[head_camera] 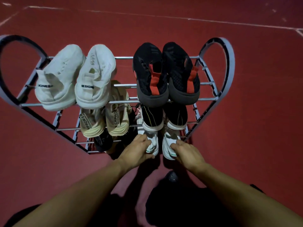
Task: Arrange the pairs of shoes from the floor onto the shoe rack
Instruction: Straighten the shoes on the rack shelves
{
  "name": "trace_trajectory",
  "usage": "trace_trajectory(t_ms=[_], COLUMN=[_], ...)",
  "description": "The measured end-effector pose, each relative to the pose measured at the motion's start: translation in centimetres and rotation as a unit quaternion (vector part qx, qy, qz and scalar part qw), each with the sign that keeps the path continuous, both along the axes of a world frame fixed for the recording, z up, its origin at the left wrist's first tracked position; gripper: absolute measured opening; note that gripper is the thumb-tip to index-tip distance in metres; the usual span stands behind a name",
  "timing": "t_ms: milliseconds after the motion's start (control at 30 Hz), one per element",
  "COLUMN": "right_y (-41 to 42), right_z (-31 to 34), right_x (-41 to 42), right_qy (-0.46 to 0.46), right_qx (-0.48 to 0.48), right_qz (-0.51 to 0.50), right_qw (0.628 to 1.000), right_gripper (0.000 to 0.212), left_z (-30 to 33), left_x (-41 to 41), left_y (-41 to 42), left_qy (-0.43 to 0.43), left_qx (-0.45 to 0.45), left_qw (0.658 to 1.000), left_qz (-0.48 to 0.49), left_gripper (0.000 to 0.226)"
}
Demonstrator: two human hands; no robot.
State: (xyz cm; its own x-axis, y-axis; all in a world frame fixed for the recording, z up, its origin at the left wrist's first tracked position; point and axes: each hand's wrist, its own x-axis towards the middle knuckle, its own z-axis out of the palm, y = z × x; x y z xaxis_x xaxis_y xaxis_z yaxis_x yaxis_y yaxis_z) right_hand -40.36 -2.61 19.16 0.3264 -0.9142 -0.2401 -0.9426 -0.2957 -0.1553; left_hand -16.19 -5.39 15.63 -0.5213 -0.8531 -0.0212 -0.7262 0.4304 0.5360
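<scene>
Your shoe rack point(124, 57) is nearly full, so you look close to the end. On the top tier sit a white pair point(77, 77) to the left and a black-and-red pair point(165, 74) to the right, heels toward you. On the tier below rest a cream pair point(105, 122) and a black-and-white pair point(162, 118). Lower still, a dark shoe point(103, 142) shows under the cream pair; its mate is hidden. Your left hand point(139, 152) and right hand point(188, 154) each have their fingers point(148, 141) curled on the heel of one shoe of the white pair with green trim point(154, 148), at the rack's low front edge on the right. Whether its soles rest on the bars or the floor I cannot tell. No other loose pair lies on the red floor point(246, 112) in view, so seating this pair is probably all that remains.
</scene>
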Motion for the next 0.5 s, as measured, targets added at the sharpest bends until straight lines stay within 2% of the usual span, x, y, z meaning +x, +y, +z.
trace_trajectory(t_ms=[100,233,300,333,433,500], right_y=[-1.8,-4.2,-4.8,-4.9,-4.7,-4.7], right_z=[-1.1,-1.9,-2.6,-3.1,-4.4,-4.9], right_x=[-0.3,0.0,0.2,0.2,-0.3,-0.5], right_qy=[-0.038,-0.125,-0.153,-0.158,-0.162,-0.173], right_qx=[0.005,0.06,0.076,0.079,0.138,0.176], right_qz=[-0.039,-0.125,-0.164,-0.191,-0.271,-0.29], right_qw=[0.998,0.982,0.972,0.966,0.939,0.925], right_gripper=[0.012,0.021,0.019,0.025,0.046,0.047], left_z=[-0.5,-1.6,-2.2,-2.4,-2.9,-2.8], left_x=[0.2,0.8,1.1,1.2,0.8,0.4], left_y=[-2.0,-4.5,-4.6,-4.4,-3.6,-3.1], left_qy=[0.025,-0.001,0.0,-0.003,-0.011,-0.026], left_qx=[0.016,0.088,0.149,0.167,0.17,0.168], left_qw=[0.999,0.995,0.987,0.984,0.983,0.979], left_qz=[0.013,0.042,0.066,0.067,0.075,0.112], left_gripper=[0.042,0.07,0.064,0.059,0.064,0.067])
